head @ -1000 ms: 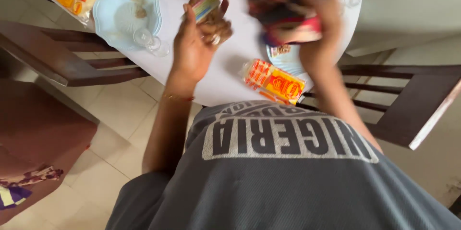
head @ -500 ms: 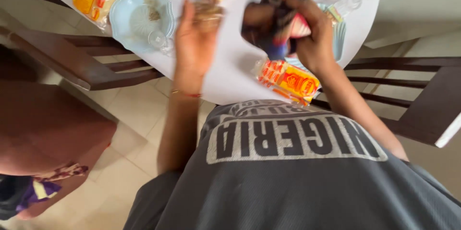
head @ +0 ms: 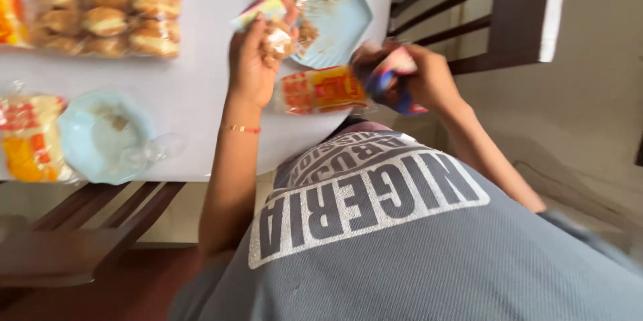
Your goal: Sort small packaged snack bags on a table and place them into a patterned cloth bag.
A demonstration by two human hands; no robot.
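My left hand [head: 253,59] is raised over the white round table [head: 201,93] and grips a small clear snack packet [head: 274,29] with brown pieces inside and a green-yellow edge. My right hand [head: 422,80] is closed around a crumpled dark red, blue and pink wrapper [head: 387,78] at the table's right edge. Between the hands lies an orange and yellow packet [head: 321,88] flat on the table. Just beyond it sits a light blue plate [head: 341,23] holding brown snack pieces.
A large clear bag of buns [head: 100,6] lies at the far left. A second light blue plate [head: 100,140] with a clear glass [head: 157,148] beside it and another orange-yellow packet [head: 27,140] sit near the left edge. Dark wooden chairs [head: 509,13] stand right and lower left.
The view has swung round, so the table now sits upper left. My right hand has dropped with the wrapper to the table's edge. My left hand still holds the snack packet.
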